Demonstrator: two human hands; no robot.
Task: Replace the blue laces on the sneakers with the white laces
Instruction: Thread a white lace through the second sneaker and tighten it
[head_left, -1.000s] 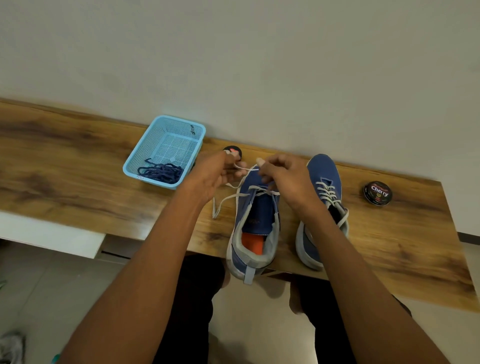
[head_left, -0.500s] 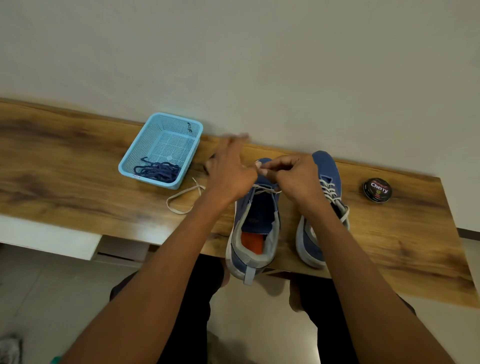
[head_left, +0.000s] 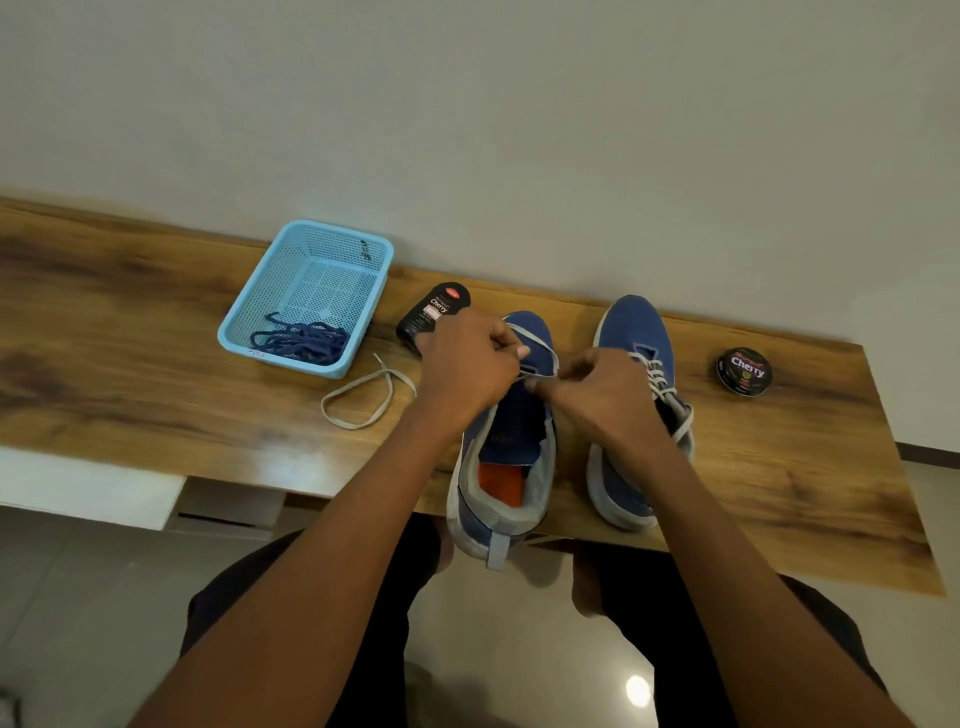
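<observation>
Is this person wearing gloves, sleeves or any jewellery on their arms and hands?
No. The left hand and right hand are bare, with no gloves, rings or watch showing. Both forearms are bare as far up as the view shows, with no sleeve on them. Dark clothing covers the lap below.

"Cherry" on the round black tin (head_left: 744, 371) and on the black bottle (head_left: 434, 315) beside the basket (head_left: 260, 306).
</observation>
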